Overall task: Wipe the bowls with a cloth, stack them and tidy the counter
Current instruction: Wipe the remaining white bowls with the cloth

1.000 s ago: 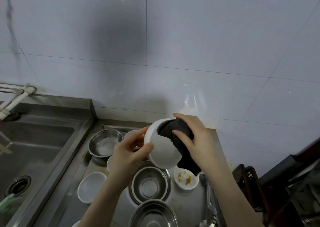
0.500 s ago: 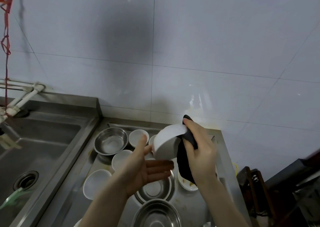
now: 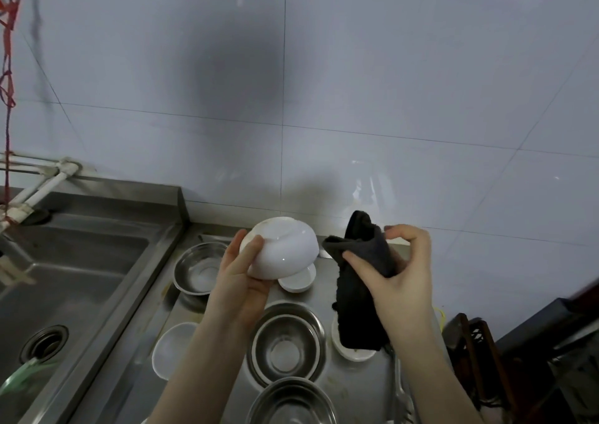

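My left hand [image 3: 240, 278] holds a white bowl [image 3: 282, 250] upside down above the steel counter [image 3: 353, 388], thumb on its outer wall and palm underneath. My right hand [image 3: 398, 274] grips a dark cloth [image 3: 363, 281] to the right of the bowl, a small gap between them; the cloth hangs down over a small white dish [image 3: 355, 350]. Below lie steel bowls: one at the back left [image 3: 197, 266], a nested pair in the middle [image 3: 287, 342], one at the front [image 3: 291, 404]. Small white bowls sit behind [image 3: 299, 278] and at the left [image 3: 173, 349].
A steel sink [image 3: 64, 278] with a drain [image 3: 43, 342] lies at the left, white pipes [image 3: 42, 187] above it. A tiled wall [image 3: 324, 99] backs the counter. A utensil [image 3: 400, 391] lies at the counter's right edge. Dark objects [image 3: 518, 359] stand beyond it.
The bowl passed from my right hand into my left and turned bottom up. My right hand drew the cloth away to the right, out of the bowl.
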The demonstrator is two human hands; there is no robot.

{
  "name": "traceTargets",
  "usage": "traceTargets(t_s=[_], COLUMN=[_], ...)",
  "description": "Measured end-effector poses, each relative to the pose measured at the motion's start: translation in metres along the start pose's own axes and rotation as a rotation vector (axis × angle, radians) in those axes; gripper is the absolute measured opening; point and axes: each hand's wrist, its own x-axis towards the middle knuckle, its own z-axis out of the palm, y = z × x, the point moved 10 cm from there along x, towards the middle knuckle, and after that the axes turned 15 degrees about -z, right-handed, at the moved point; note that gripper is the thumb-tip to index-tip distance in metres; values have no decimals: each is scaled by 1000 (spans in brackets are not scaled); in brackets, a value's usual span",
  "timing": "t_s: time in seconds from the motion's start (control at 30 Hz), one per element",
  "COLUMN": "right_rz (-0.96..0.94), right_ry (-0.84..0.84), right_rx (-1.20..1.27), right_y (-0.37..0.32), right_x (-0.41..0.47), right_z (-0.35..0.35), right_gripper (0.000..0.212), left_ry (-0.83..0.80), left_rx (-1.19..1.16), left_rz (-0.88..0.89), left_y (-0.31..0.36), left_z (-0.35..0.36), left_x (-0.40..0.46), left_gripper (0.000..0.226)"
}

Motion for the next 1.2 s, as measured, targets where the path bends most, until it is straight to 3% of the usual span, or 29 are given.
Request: traceTargets(t_s=[0.1,0.2,0.27,0.33,0.4,0.47,0.67,0.8,0.9,1.0,1.17,1.2], right_rz=[-211,-400,-345,-151,-6,19,-229,5,62,-39,-486,-492], right_ry=[37,95,117,104,35,-36,-53,94,-34,-139,-330,-331], right_rx=[-162,-254,-224,-161,-145,-152,-134,-70,-102,-170,-234,-233], right_y=[-34,-51,-43,-25,-5,0,-32,1,10,-9,-64,-63], right_x=[-11,-31,-26,-7,12,21,-31,-23,7,19,-5,-7], right_z=[21,32,26,20,18,18,26,8,13,25,56,55], right_gripper=[29,20,18,14,10,9,20,13,9,11,33,32], left_ry=[-63,-140,-237,-333,-390,-400,-418,-460,-458,-405,-356,-353], left_rx=[34,99,159,263,398,474,445,648,849,996,1095,1124], left_rz=[73,106,142,139,144,166,209,188,235,319,423,441], left_y=[-10,-10,-1,3,4,5,13,6,1,-3,1,1], left_z=[14,22,26,31,35,39,39,41,45,52,58,58], left_x=[-2,-7,-13,-19,-26,-31,-30,-35,-40,-44,-46,-48], left_gripper=[56,78,86,102,96,84,91,100,85,66,64,64])
